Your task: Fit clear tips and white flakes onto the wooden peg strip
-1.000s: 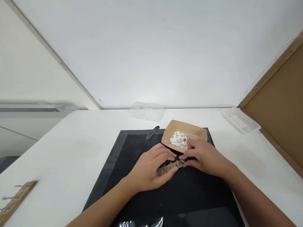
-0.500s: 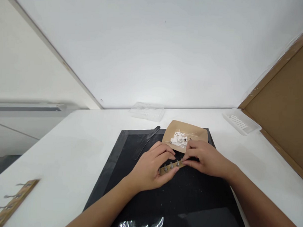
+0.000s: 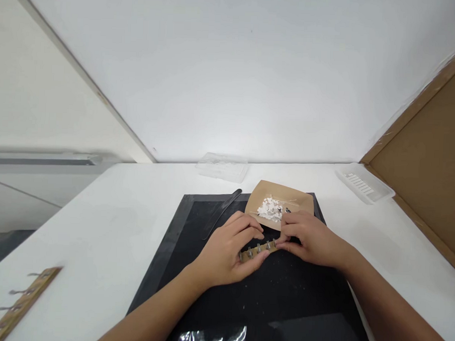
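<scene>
My left hand (image 3: 228,250) curls around a narrow tan strip (image 3: 262,249) with several small grey metal pieces standing along it. The thumb lies along its near side, and the fingers arch over the far side. At the strip's right end, my right hand (image 3: 307,237) is closed in a pinch; its fingertips hide that end. The strip is low over a black mat (image 3: 267,301). Just behind my hands, a brown paper tray (image 3: 301,195) holds a heap of small white flakes (image 3: 271,209). A small dark piece lies at the heap's right side.
A dark flat stick (image 3: 222,212) lies at the mat's upper left. A clear plastic piece (image 3: 222,167) and a translucent tray (image 3: 365,184) sit toward the wall. A wooden strip with metal hooks (image 3: 25,305) rests at the table's left. Brown cardboard (image 3: 426,147) stands at right.
The whole view has shifted slightly, with the table things appearing a little further right. My right fingertips have moved very slightly, showing more of the strip's right end. Both hands stay on it.
</scene>
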`<action>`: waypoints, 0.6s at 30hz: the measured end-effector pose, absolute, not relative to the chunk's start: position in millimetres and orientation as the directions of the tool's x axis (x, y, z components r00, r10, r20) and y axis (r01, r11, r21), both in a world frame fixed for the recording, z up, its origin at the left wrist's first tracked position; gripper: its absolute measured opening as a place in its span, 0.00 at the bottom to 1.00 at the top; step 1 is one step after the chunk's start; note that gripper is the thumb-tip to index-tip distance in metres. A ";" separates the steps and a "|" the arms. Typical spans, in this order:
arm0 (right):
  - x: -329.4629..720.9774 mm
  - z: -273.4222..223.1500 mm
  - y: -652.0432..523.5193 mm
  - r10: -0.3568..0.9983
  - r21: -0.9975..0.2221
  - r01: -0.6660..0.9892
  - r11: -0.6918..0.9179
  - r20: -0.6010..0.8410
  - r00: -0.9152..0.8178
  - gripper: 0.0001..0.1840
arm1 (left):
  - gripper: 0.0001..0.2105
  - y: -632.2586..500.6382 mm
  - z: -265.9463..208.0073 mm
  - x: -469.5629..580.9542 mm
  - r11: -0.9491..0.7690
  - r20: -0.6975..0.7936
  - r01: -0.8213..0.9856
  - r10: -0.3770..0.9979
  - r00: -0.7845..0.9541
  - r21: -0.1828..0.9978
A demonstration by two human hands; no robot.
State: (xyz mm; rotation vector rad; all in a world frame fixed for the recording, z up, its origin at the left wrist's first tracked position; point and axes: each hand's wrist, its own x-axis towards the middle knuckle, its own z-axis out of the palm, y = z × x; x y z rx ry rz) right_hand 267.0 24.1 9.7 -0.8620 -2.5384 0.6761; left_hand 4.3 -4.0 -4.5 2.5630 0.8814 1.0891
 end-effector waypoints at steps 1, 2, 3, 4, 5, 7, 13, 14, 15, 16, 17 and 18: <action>267.2 10.0 24.0 0.639 -0.542 0.462 0.702 0.193 -0.745 0.07 | 0.08 -4.0 -4.7 4.2 -0.795 0.580 0.442 0.606 0.545 0.415; 267.1 10.2 23.7 0.639 -0.540 0.462 0.703 0.194 -0.745 0.07 | 0.08 -4.0 -5.0 4.2 -0.794 0.579 0.443 0.607 0.545 0.416; 266.8 10.3 23.4 0.641 -0.541 0.463 0.702 0.195 -0.743 0.07 | 0.08 -3.9 -5.2 4.3 -0.794 0.578 0.444 0.608 0.544 0.416; 266.3 10.5 22.9 0.645 -0.543 0.467 0.698 0.193 -0.739 0.07 | 0.08 -3.7 -5.3 4.5 -0.793 0.578 0.445 0.608 0.544 0.416; 265.7 10.7 22.3 0.650 -0.544 0.473 0.693 0.189 -0.736 0.07 | 0.08 -3.5 -5.4 4.6 -0.793 0.578 0.444 0.609 0.544 0.417; 264.0 11.1 20.8 0.663 -0.541 0.491 0.683 0.178 -0.727 0.07 | 0.08 -3.3 -5.5 4.8 -0.791 0.575 0.445 0.611 0.544 0.420; 259.3 9.2 16.3 0.676 -0.512 0.516 0.686 0.188 -0.712 0.09 | 0.07 -3.2 -6.8 4.1 -0.782 0.569 0.453 0.622 0.538 0.427; 258.9 8.7 15.7 0.681 -0.512 0.521 0.683 0.188 -0.708 0.09 | 0.08 -3.1 -7.2 4.1 -0.782 0.568 0.454 0.623 0.538 0.428; 258.6 8.5 15.1 0.686 -0.514 0.525 0.678 0.187 -0.703 0.09 | 0.08 -2.9 -7.5 4.2 -0.782 0.568 0.453 0.623 0.538 0.429; 258.3 8.4 14.6 0.691 -0.516 0.530 0.673 0.183 -0.699 0.10 | 0.08 -2.6 -7.8 4.4 -0.781 0.567 0.452 0.624 0.538 0.430; 258.0 8.5 14.0 0.695 -0.516 0.535 0.669 0.179 -0.696 0.10 | 0.08 -2.4 -7.9 4.6 -0.782 0.569 0.450 0.623 0.536 0.432; 257.7 8.9 13.5 0.699 -0.515 0.540 0.665 0.175 -0.694 0.10 | 0.07 -2.2 -8.0 4.8 -0.782 0.572 0.447 0.622 0.534 0.434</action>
